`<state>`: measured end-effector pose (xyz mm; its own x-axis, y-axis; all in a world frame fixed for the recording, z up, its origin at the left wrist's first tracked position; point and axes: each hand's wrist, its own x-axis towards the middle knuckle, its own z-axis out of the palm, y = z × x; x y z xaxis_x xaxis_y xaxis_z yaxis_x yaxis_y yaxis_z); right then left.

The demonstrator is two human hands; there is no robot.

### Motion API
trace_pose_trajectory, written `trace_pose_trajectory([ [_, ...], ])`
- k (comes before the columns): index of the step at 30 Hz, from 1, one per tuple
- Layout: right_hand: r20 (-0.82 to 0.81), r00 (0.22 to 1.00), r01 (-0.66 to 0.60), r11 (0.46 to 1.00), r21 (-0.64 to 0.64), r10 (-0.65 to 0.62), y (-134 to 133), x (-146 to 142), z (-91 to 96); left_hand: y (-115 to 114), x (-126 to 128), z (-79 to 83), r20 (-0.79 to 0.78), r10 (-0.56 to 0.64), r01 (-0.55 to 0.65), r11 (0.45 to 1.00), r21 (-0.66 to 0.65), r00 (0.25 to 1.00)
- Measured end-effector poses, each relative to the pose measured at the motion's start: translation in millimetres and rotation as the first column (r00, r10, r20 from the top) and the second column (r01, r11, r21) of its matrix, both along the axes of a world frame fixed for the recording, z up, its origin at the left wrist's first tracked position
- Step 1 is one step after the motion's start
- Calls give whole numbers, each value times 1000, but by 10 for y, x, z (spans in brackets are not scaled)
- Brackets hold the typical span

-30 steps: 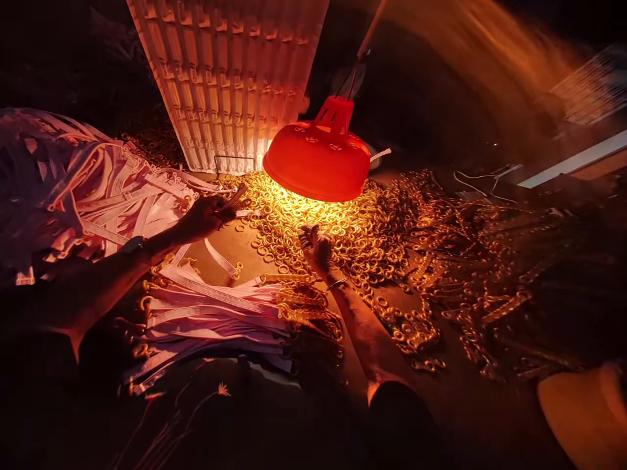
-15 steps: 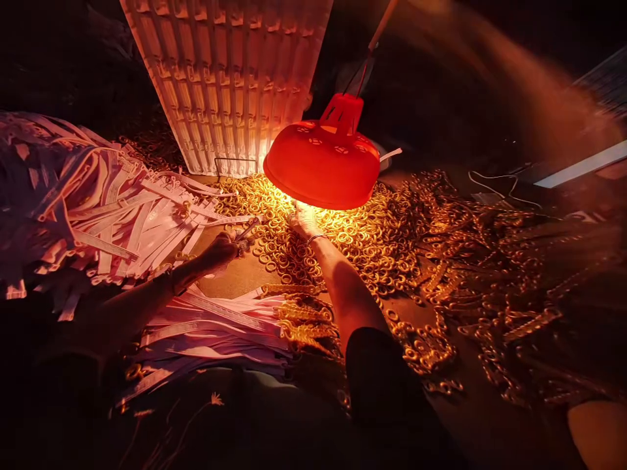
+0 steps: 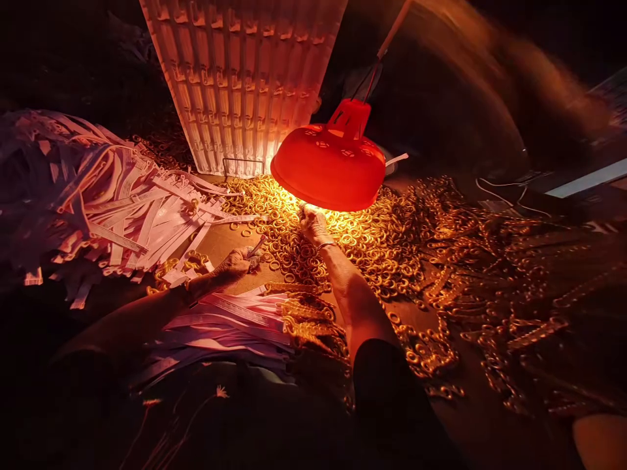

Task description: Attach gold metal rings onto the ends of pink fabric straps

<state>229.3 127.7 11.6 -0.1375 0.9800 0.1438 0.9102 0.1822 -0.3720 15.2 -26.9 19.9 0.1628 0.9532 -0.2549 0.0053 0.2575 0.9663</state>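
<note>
My left hand [image 3: 236, 263] rests on the tabletop, fingers closed round a thin metal tool [image 3: 256, 247] that points up and right. My right hand [image 3: 313, 222] reaches under the red lamp shade [image 3: 329, 171] into a heap of small gold rings [image 3: 362, 241], fingers curled on the rings; what it holds is too small to name. A bangle shows at its wrist. A stack of white paper strips edged with gold rings [image 3: 230, 323] lies between my forearms.
A big loose pile of white strips [image 3: 98, 202] fills the left. A white ribbed panel [image 3: 242, 78] stands upright behind the lamp. Gold chains and ring strings [image 3: 490, 287] spread across the right. A cable [image 3: 504, 196] lies at far right.
My right hand went from the near edge of the ring heap up under the lamp and stays there. My left hand came down and toward me with the tool.
</note>
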Motion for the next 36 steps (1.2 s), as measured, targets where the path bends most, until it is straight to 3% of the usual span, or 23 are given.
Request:
trace_pose_trajectory([
  [3,-227,973,-27,999,40,35,-304,96,-54,-23,49,4,-1,-20,20,1000,-19,1000],
  [7,-661,743,-120,993,22,104,-892,131,-148,-98,165,75,-26,16,-14,997,78,1000],
  [10,-707,702,-131,991,-8,87,-1297,71,-157,-161,275,134,-9,50,-49,994,101,999],
  [14,-633,766,-154,988,-13,112,-1601,-36,-113,-202,401,128,-31,51,-48,995,91,998],
  [17,-618,774,-196,980,-29,137,-1680,-83,-90,-206,442,89,-17,26,-24,993,117,1000],
  [20,-667,730,-232,972,-35,150,-1708,-95,-76,-203,439,79,-30,-1,5,990,140,1000],
  [24,-763,639,-245,966,-80,98,-1730,-110,-61,-191,429,96,-78,8,1,993,117,997],
  [31,-905,422,-285,940,-190,-56,-1705,-154,-140,-137,440,33,-31,69,-66,994,87,997],
  [33,-903,414,-297,921,-254,-116,-1704,-143,-157,-132,445,23,-15,77,-76,994,76,997],
  [36,-876,461,-270,917,-292,-143,-1720,-136,-126,-145,460,38,0,80,-80,995,61,997],
])
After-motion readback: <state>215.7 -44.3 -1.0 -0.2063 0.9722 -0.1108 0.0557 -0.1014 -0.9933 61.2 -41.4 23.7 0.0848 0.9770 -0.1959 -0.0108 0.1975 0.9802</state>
